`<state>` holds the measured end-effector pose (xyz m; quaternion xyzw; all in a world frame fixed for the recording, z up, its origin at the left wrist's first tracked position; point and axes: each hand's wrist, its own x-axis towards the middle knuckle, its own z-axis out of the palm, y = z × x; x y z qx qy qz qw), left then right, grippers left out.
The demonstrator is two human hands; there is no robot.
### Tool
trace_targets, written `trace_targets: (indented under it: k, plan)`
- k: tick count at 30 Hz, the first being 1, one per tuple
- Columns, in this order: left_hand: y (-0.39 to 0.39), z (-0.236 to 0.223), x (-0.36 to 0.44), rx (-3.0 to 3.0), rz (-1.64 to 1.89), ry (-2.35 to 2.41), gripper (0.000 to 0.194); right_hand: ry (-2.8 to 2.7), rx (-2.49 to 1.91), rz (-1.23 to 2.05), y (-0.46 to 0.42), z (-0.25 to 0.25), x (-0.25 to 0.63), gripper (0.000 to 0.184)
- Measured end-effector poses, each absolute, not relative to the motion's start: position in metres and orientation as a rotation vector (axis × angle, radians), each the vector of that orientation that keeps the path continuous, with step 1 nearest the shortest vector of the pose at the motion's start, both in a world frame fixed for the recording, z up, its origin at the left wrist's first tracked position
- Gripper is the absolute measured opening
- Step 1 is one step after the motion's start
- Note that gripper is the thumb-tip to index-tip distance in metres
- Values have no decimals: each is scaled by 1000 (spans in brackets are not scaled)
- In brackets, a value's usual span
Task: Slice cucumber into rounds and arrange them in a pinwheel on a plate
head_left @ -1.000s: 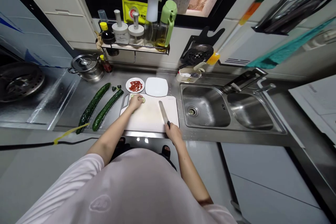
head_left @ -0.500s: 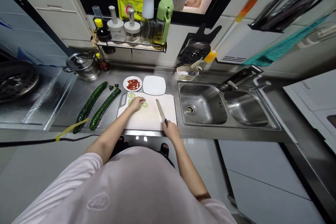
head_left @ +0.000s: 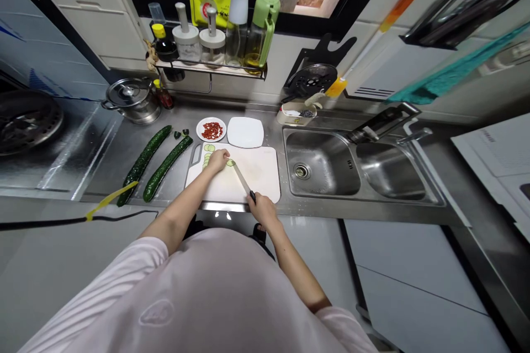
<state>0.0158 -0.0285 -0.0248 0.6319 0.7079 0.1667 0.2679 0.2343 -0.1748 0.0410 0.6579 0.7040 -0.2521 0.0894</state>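
Knife [head_left: 242, 178] tip right by one loose slice [head_left: 230, 162]

The right hand [head_left: 262, 210] is closed around the black handle of the knife. The left hand [head_left: 218, 162] has its fingers bent, down by the slices; I can't tell if it is pinching one.

There is one white cutting board [head_left: 259, 168] on the shiny metal surface [head_left: 171, 183]. More pale green slices [head_left: 209, 148] lie near its left edge. The left hand hides some, so I can't count them all.

Left of the board are two long cucumbers [head_left: 169, 165], with two little green ends [head_left: 178, 135] near their tops. One yellow strip [head_left: 111, 198] crosses in front of the bottom of the farther cucumber.

Two plates sit just behind the board: one round plate [head_left: 199, 132] of red bits [head_left: 212, 130], too many to count, and one square plate [head_left: 245, 132]. Farther left are one pot [head_left: 132, 102] with a lid and one little red bottle [head_left: 165, 98]. On the right is one sink [head_left: 323, 162] with two bowls. Up on the shelf [head_left: 232, 70] stand two jars [head_left: 186, 39] with white tops.
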Motion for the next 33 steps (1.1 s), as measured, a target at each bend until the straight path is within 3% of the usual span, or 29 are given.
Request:
trace_targets:
  k: [33]
  plan:
    - [-22,-26,11,1636,463,1857,24,2108,1769,-725,-160,47,242,39]
